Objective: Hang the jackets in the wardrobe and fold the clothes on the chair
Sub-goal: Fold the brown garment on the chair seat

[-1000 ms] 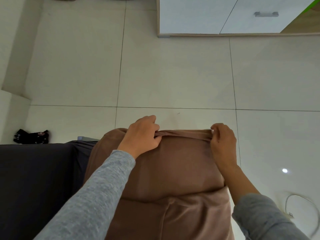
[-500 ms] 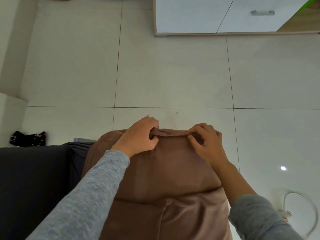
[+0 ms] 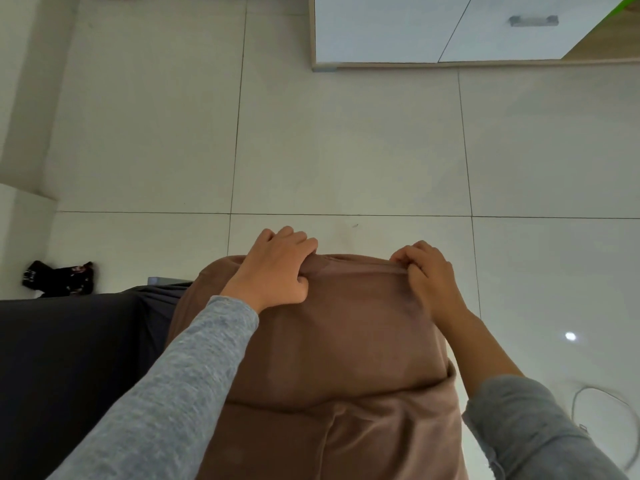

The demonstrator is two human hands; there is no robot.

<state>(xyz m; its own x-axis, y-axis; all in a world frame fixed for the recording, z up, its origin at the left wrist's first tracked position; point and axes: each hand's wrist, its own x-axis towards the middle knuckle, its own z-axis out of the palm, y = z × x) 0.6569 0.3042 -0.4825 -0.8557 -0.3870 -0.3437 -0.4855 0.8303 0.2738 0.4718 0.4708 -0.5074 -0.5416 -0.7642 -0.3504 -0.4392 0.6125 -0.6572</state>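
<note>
Pale glossy floor tiles (image 3: pixel 346 150) stretched wide ahead, open as far as a white wardrobe with a metal handle (image 3: pixel 381 29) at the top right. A soft brown fabric garment (image 3: pixel 346 341) lay draped nearest, with a dark grey fabric surface (image 3: pixel 69 358) touching its left side. The left hand (image 3: pixel 277 271) had its fingers curled over the garment's far folded edge, clamped on it. The right hand (image 3: pixel 429 275) pinched the same edge. A small black bundle (image 3: pixel 59 278) lay by the left wall.
</note>
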